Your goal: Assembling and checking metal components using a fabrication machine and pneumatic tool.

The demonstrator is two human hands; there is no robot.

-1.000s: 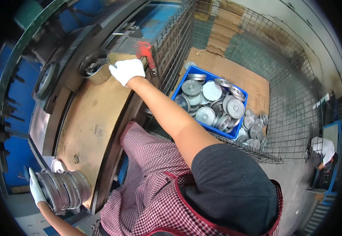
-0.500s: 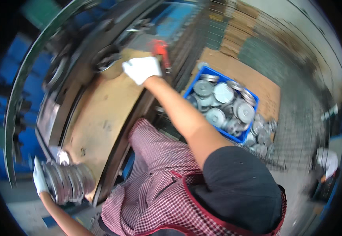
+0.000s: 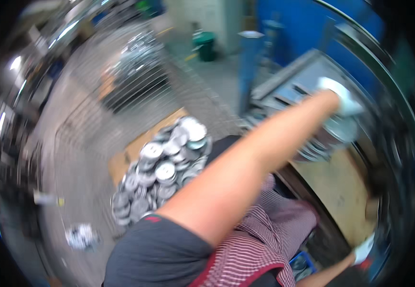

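Observation:
At the upper right, my left hand (image 3: 342, 98) in a white glove reaches across to a row of round metal discs (image 3: 343, 128) at the end of the workbench. It lies over or against the nearest disc. Motion smears its fingers, so their grip does not show. More disc edges (image 3: 314, 150) are seen below my forearm. My right hand (image 3: 363, 250), also gloved in white, is low at the right rim beside the bench's other end. A red object (image 3: 364, 263) is close to it. The right fingers are blurred too, and anything held cannot be made out.
The tan bench top (image 3: 339, 191) stretches between my hands. A big pile of metal discs (image 3: 162, 165) lies on cardboard (image 3: 121, 167) to my left. Farther off are a loaded pallet (image 3: 138, 76) and a green bin (image 3: 204, 46). A blue crate (image 3: 302, 264) sits near my right forearm.
The view has swung sharply to the left, bringing the floor pile into sight. My left hand stays by the row of discs; my right hand now shows at the lower right rim.

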